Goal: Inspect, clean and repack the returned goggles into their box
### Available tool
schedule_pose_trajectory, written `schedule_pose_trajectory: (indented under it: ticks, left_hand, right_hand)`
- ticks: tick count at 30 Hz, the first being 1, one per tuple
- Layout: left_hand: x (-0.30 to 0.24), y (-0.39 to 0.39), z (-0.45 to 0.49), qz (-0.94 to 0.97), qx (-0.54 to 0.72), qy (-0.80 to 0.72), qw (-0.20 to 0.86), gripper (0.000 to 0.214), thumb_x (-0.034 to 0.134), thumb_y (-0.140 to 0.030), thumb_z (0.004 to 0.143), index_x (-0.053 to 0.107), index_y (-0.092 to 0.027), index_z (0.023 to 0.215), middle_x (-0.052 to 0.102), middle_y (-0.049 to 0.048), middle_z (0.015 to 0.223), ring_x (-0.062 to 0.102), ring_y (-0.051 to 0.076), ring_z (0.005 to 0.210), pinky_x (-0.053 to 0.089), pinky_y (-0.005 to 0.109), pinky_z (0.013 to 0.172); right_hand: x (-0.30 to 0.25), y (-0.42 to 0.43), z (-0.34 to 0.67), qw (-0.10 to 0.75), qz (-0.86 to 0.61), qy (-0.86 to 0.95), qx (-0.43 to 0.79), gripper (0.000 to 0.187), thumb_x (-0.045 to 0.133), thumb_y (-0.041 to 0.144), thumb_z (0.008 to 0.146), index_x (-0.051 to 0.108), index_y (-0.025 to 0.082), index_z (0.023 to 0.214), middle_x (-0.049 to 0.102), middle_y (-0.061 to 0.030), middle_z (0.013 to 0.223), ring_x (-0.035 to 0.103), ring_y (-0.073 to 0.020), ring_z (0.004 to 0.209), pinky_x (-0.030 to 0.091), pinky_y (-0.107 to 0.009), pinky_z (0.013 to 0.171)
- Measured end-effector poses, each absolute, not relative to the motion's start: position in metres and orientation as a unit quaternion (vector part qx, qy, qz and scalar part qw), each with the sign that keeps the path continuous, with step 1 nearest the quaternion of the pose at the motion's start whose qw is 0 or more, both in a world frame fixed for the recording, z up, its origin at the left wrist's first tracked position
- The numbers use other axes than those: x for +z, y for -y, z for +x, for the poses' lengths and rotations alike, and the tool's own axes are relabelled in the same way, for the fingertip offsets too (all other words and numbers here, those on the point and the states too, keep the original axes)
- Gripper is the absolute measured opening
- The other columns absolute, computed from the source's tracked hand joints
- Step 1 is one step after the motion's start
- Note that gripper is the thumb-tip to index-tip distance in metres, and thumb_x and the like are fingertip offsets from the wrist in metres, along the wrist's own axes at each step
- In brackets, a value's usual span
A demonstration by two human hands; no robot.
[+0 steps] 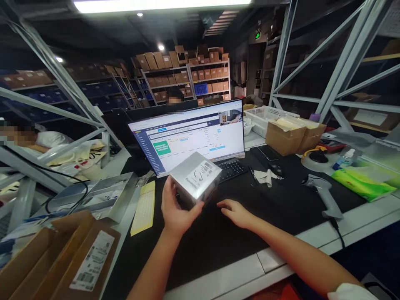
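My left hand (175, 210) grips a small silver box (196, 176) with a barcode label, held tilted just above the black desk mat (218, 241) in front of the monitor (187, 137). My right hand (235, 211) rests on the mat just right of the box, fingers loosely spread and holding nothing. A black keyboard (233, 168) lies behind the box, partly hidden by it.
A grey barcode scanner (325, 193) lies on the mat at right, near green packets (362, 183). Open cardboard boxes (293, 135) and a white basket (265, 114) stand behind. A brown labelled carton (71, 258) and a yellow pad (144, 206) sit at left. Two people sit beyond the monitor and at far left.
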State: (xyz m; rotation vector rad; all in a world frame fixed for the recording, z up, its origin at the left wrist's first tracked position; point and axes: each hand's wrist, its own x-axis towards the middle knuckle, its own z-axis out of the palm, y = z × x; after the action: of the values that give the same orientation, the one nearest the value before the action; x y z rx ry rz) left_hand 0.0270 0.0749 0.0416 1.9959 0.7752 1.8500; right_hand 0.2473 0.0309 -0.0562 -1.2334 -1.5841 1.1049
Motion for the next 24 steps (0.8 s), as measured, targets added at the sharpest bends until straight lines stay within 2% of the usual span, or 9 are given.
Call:
schedule_pose_trajectory:
  ticks: [1,3,6,9,11,16,21,24]
  left_hand:
    - [0.044,-0.073,0.029,0.691,0.656,-0.252,0.172,0.113,0.094,-0.034,0.06,0.033,-0.035,0.155,0.044,0.012,0.153,0.045,0.033,0.141,0.042,0.043,0.113]
    - [0.046,-0.075,0.035,0.633,0.686,-0.244,0.262,0.106,0.091,-0.036,0.064,0.036,-0.036,0.153,0.053,0.0088,0.146,0.055,0.028,0.132,0.048,0.037,0.106]
    - [0.046,-0.086,0.047,0.458,0.703,-0.301,0.453,0.071,0.08,-0.041,0.078,0.052,-0.03,0.142,0.068,0.0056,0.126,0.067,0.021,0.112,0.053,0.029,0.094]
    - [0.042,-0.098,0.059,0.292,0.666,-0.358,0.586,0.038,0.063,-0.045,0.09,0.068,-0.021,0.119,0.073,0.0065,0.113,0.07,0.021,0.098,0.056,0.032,0.089]
    - [0.041,-0.1,0.065,0.237,0.63,-0.376,0.637,0.036,0.052,-0.045,0.096,0.071,-0.018,0.11,0.075,0.0072,0.105,0.071,0.021,0.092,0.057,0.034,0.088]
    - [0.038,-0.097,0.07,0.182,0.58,-0.407,0.682,0.037,0.048,-0.047,0.099,0.07,-0.017,0.104,0.076,0.0067,0.091,0.072,0.021,0.077,0.059,0.038,0.086]
    - [0.034,-0.097,0.07,0.186,0.578,-0.418,0.676,0.034,0.05,-0.044,0.096,0.069,-0.018,0.107,0.075,0.005,0.088,0.071,0.021,0.075,0.06,0.037,0.08]
    - [0.036,-0.099,0.07,0.198,0.602,-0.398,0.663,0.032,0.052,-0.04,0.096,0.071,-0.018,0.107,0.076,0.0052,0.095,0.072,0.02,0.082,0.059,0.032,0.08]
  right_hand:
    - [-0.057,-0.032,0.247,0.421,-0.48,0.627,0.447,0.033,0.058,0.03,0.086,0.073,0.015,0.112,0.071,-0.0133,0.121,0.064,-0.0294,0.116,0.045,-0.048,0.108]
    - [-0.058,-0.033,0.247,0.451,-0.448,0.602,0.483,0.034,0.059,0.038,0.087,0.073,0.016,0.109,0.072,-0.0125,0.119,0.063,-0.0311,0.118,0.044,-0.051,0.109]
    - [-0.057,-0.032,0.245,0.509,-0.399,0.524,0.554,0.047,0.061,0.053,0.088,0.067,0.019,0.12,0.069,-0.0104,0.125,0.061,-0.0308,0.121,0.046,-0.052,0.107]
    - [-0.054,-0.028,0.242,0.552,-0.366,0.477,0.578,0.064,0.068,0.063,0.082,0.058,0.023,0.13,0.066,-0.0104,0.13,0.061,-0.029,0.122,0.048,-0.05,0.105]
    - [-0.052,-0.024,0.24,0.574,-0.343,0.469,0.577,0.067,0.074,0.064,0.077,0.057,0.023,0.127,0.067,-0.0108,0.127,0.062,-0.028,0.121,0.046,-0.049,0.108]
    - [-0.048,-0.021,0.239,0.612,-0.342,0.435,0.565,0.061,0.08,0.057,0.075,0.058,0.023,0.121,0.069,-0.0109,0.123,0.064,-0.027,0.118,0.048,-0.049,0.108]
    - [-0.054,-0.025,0.237,0.648,-0.357,0.374,0.56,0.082,0.082,0.049,0.074,0.042,0.027,0.143,0.066,-0.0113,0.132,0.065,-0.0258,0.119,0.049,-0.048,0.108]
    - [-0.056,-0.025,0.238,0.623,-0.381,0.405,0.55,0.087,0.08,0.049,0.075,0.038,0.026,0.148,0.065,-0.0118,0.132,0.067,-0.0252,0.115,0.052,-0.046,0.104]
